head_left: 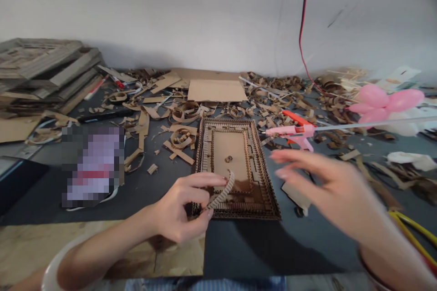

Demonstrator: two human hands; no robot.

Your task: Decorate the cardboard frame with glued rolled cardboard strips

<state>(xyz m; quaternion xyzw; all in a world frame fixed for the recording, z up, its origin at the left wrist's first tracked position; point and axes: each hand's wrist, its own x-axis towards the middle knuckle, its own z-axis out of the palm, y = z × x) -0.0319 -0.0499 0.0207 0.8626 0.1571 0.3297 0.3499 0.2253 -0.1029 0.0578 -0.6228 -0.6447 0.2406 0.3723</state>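
Note:
My left hand (186,204) pinches a curved, ridged cardboard strip (223,193) between thumb and fingers. The strip hangs over the lower left part of a rectangular cardboard frame (267,182) with ridged borders. A small rolled cardboard piece (228,159) lies on the flat panel inside the frame. To the right of the frame, my right hand (317,182) is raised with its fingers apart, holding nothing, slightly blurred. Just beyond its fingertips lies a pink glue gun (293,132), with a long clear stick running out of its back to the right.
Cardboard scraps and curls (186,111) cover the back of the dark table (239,250). Stacked cardboard frames (48,75) stand at the back left, a pixelated phone-like object (95,166) nearer. Pink balloons (385,102) and yellow-handled scissors (414,232) are at the right.

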